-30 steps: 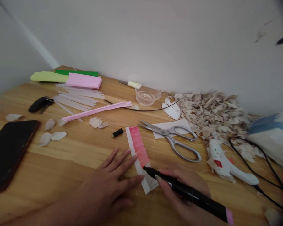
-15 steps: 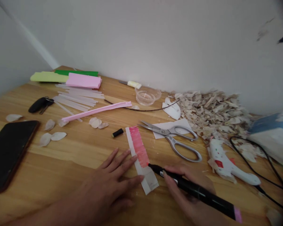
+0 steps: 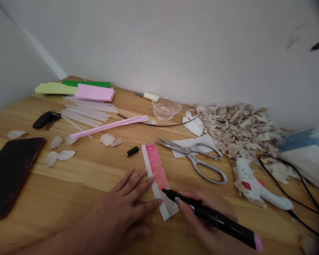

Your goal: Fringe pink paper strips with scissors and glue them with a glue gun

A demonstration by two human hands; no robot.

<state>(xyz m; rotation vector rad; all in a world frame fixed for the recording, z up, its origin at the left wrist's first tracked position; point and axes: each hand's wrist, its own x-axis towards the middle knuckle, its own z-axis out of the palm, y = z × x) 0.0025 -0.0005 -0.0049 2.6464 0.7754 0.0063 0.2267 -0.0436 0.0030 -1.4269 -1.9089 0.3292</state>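
Note:
A white paper strip (image 3: 152, 173) lies on the wooden table, its upper part coloured pinkish red and its lower end still white. My left hand (image 3: 124, 205) rests flat with fingers spread, the fingertips touching the strip's left edge. In my right hand (image 3: 207, 209) is a black marker (image 3: 225, 225) with a pink end, its tip on the strip at the lower border of the coloured area. The marker's black cap (image 3: 132, 151) lies left of the strip's top. Silver scissors (image 3: 191, 152) lie just right of the strip, partly over a white paper piece (image 3: 208, 141).
A white glue gun (image 3: 257, 187) with a black cord sits at right, before a heap of dry petals (image 3: 241, 124). A phone (image 3: 13, 173), keys (image 3: 46, 119), glue sticks (image 3: 87, 111), folded coloured paper (image 3: 94, 92) and a clear plastic cup (image 3: 166, 109) occupy the left and back.
My right hand and the marker have shifted left, the tip moving slightly down and left across the strip. My left hand stays in place.

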